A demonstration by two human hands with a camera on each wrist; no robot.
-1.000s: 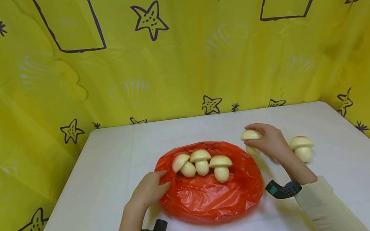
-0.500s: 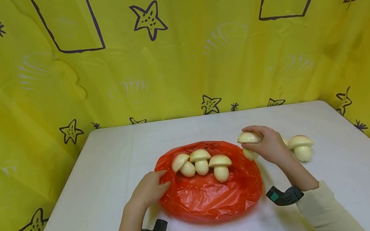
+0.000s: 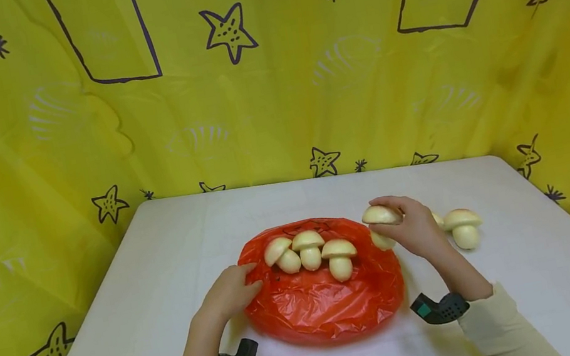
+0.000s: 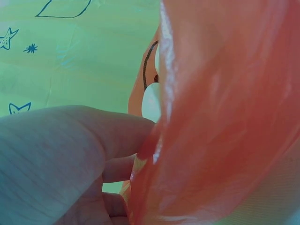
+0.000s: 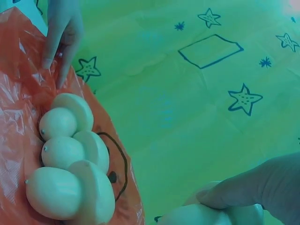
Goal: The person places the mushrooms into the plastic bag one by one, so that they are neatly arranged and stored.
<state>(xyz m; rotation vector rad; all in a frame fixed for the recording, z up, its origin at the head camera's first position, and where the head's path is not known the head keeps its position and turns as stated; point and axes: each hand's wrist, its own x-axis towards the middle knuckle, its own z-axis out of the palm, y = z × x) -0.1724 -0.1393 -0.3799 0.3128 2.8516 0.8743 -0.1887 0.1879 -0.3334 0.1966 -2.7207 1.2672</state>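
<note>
A red plastic bag (image 3: 317, 312) lies in the middle of the table with three cream-coloured toy mushrooms (image 3: 309, 249) side by side at its opening. At its left edge my left hand (image 3: 225, 291) pinches the plastic; the thumb (image 4: 124, 133) meets the rim in the left wrist view, with other fingers partly hidden behind. My right hand (image 3: 413, 225) grips another toy mushroom (image 3: 380, 215) by its cap, stem downward, over the bag's right edge. The right wrist view shows that held mushroom (image 5: 192, 216) at the bottom, partly cut off, apart from the three in the bag.
Right of my right hand, one more toy mushroom (image 3: 464, 229) stands on the white table (image 3: 176, 242), and another (image 3: 437, 218) shows partly behind the hand. A yellow curtain (image 3: 270, 91) with drawn stars closes in the back and sides.
My right hand has moved a little left with its mushroom, to the bag's right edge. The left hand and the three mushrooms on the bag stay where they were.
</note>
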